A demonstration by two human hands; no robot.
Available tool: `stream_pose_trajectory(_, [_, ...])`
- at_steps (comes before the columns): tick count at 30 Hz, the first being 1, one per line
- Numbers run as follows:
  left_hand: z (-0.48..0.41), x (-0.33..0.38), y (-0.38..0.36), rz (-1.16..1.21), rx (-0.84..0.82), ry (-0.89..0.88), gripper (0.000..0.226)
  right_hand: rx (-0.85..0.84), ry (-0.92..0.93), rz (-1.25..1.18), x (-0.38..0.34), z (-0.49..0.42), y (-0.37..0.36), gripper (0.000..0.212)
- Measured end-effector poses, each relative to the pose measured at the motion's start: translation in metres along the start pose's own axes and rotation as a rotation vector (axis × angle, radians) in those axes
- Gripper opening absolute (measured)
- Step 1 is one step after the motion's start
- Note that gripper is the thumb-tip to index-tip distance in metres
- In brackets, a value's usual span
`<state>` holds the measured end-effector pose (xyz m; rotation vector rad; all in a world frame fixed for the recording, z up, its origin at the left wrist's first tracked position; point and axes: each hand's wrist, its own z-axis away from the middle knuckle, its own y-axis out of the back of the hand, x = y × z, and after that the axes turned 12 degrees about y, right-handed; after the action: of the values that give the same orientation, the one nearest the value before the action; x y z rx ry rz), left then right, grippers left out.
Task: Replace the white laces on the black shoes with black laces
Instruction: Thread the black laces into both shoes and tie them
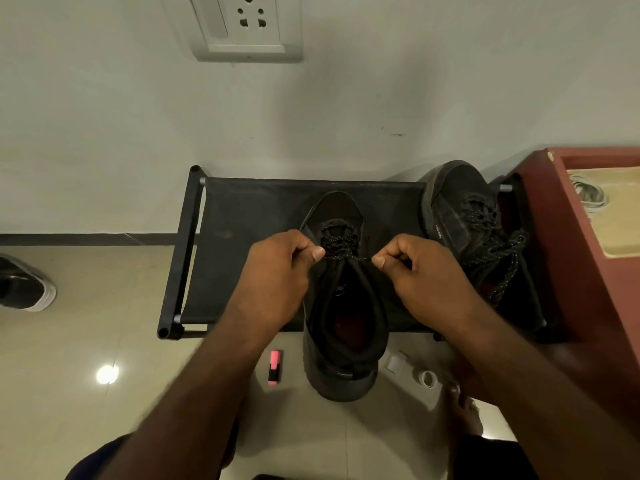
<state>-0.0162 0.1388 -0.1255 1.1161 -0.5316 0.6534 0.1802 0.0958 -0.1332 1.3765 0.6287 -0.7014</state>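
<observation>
**While the left hand [277, 271] and the right hand [429, 275] pinch a black lace [341, 244], a black shoe [344, 306] rests on a low rack [249, 237]**

Because the camera looks down from the person's head, two bare forearms reach up from the bottom of the frame to its centre. The black shoe lies there on the rack's dark fabric shelf. Its toe points toward the top of the frame and its heel juts past the rack's lower edge. The black lace, flecked with pale specks, is crossed through the upper eyelets. Each hand's grip is closed on the lace, thumb against curled forefinger, left of the shoe's tongue and right of it. A short stretch of lace runs taut between the two thumbs.

At the centre right, a second black shoe [460, 209] sits tilted on the rack's right end. It is already threaded with a speckled black lace whose loose ends trail toward the lower right. Just right of it stands a red-brown cabinet [568, 271]. A pale coil lies in the cabinet's top, too small to identify.

On the tiled floor [104, 306] below the rack lie a pink highlighter [274, 367], left of the heel, and a white roll of tape [428, 378], to its right. Another dark shoe with a white sole [24, 285] shows at the left edge. A white wall socket [246, 26] is at the top of the frame.
</observation>
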Motion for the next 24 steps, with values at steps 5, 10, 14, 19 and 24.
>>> stream_pose_trajectory(5, [0.003,0.001,-0.005,0.039,0.089,-0.124,0.011,-0.016,0.097,-0.240,-0.008,0.006,0.021,0.017])
stream_pose_trajectory(10, [0.021,0.026,-0.022,0.314,-0.181,-0.284,0.047,0.027,0.339,-0.375,-0.030,0.010,0.030,0.029])
stream_pose_trajectory(14, [0.017,0.029,-0.014,0.527,-0.014,-0.230,0.030,0.136,0.258,-0.331,-0.026,0.003,0.033,0.022])
stream_pose_trajectory(19, [0.015,0.023,-0.001,0.591,0.031,-0.180,0.021,0.248,0.128,-0.277,-0.017,-0.003,0.021,0.015])
stream_pose_trajectory(24, [0.017,0.025,0.001,0.644,0.044,-0.178,0.017,0.082,0.236,-0.453,-0.034,-0.006,-0.006,0.018])
